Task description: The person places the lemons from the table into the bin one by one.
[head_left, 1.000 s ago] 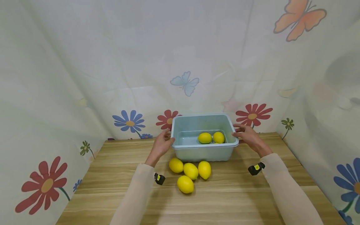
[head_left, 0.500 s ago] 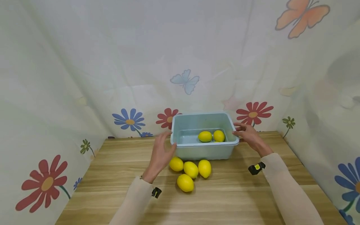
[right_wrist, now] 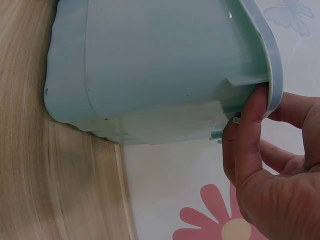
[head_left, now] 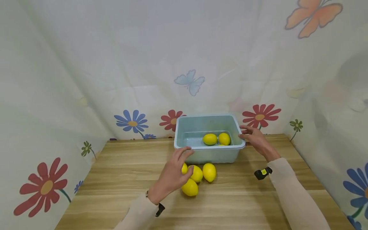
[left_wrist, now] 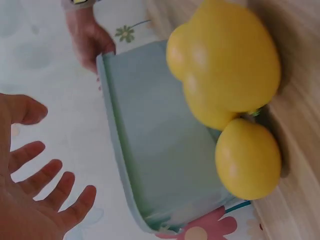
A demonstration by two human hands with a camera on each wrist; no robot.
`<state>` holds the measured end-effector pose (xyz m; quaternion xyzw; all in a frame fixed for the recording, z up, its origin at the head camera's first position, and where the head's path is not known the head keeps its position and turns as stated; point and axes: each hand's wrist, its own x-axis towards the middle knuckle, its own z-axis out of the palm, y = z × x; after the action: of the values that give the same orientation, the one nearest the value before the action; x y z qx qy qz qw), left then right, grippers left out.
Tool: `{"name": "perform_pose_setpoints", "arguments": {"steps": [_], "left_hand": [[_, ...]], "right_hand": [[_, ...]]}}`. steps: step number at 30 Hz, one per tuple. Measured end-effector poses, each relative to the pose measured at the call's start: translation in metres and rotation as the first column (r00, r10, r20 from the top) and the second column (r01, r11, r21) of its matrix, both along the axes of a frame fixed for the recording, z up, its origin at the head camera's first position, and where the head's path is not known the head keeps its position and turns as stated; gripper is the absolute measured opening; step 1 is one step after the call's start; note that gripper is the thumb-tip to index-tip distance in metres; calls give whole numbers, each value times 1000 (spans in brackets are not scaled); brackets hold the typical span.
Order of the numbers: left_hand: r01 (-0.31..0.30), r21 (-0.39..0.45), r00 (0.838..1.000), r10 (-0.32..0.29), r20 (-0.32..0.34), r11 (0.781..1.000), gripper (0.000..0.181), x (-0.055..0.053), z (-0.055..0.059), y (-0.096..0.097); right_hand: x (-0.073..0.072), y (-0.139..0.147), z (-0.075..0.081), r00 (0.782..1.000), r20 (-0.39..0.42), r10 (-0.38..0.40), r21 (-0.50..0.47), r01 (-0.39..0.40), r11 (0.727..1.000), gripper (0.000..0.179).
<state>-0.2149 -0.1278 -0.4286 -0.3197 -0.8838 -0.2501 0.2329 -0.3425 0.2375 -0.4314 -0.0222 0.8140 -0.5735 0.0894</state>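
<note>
A light blue plastic tub [head_left: 212, 155] stands on the table, tilted nowhere visibly. Inside lie two lemons [head_left: 210, 139], with a sliver of a third showing behind the front rim. Several more lemons [head_left: 209, 172] are bunched in front of the tub. My left hand [head_left: 171, 174] hovers over their left side, partly covering them; in the left wrist view its fingers [left_wrist: 62, 187] are spread and hold nothing. At the tub's right end my right hand [head_left: 256, 140] grips the rim, its thumb and fingers [right_wrist: 248, 135] on either side of the lip in the right wrist view.
The wood-grain table [head_left: 244, 204] meets a pale curtain [head_left: 143, 64] printed with flowers and butterflies, close behind the tub. Similar fabric hangs at both sides. A small black camera [head_left: 263, 172] sits at the right wrist.
My left hand has let go of the tub's left rim and moved toward me and right, over the lemons. The right hand stays on the rim; the tub and lemons keep their places.
</note>
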Motion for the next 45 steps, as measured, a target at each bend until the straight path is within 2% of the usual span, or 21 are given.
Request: {"name": "perform_pose_setpoints", "arguments": {"steps": [3,6,13,17,20,25,31,38,45], "left_hand": [[26,-106,1000,-26,4,994,49,6,-10,3],[34,-195,999,-30,27,980,52,7,-21,4],[70,-365,996,-46,76,928,56,9,-49,0],[61,-419,994,-18,106,906,54,13,-62,-2],[52,-438,991,7,132,898,52,14,-69,-3],[69,-456,992,-12,127,887,48,13,-81,-6],[98,-468,987,-26,158,878,48,13,-87,-6],[151,-525,960,1,278,837,42,17,-88,-4],[172,-562,962,-14,273,809,39,18,-88,-4]], "right_hand": [[0,0,1,1000,-1,4,-3,-4,1000,66],[-1,0,2,1000,-4,9,-7,-9,1000,66],[-1,0,-1,1000,8,7,-6,-7,1000,65],[-1,-1,-2,1000,28,-3,-5,3,1000,63],[-1,-1,-2,1000,31,-7,3,7,1000,63],[0,-1,0,1000,25,-11,4,11,1000,65],[3,0,0,1000,27,2,-8,-2,1000,66],[4,-1,1,1000,24,1,-7,-1,1000,66],[2,1,-1,1000,21,2,-2,-2,1000,65]]}}
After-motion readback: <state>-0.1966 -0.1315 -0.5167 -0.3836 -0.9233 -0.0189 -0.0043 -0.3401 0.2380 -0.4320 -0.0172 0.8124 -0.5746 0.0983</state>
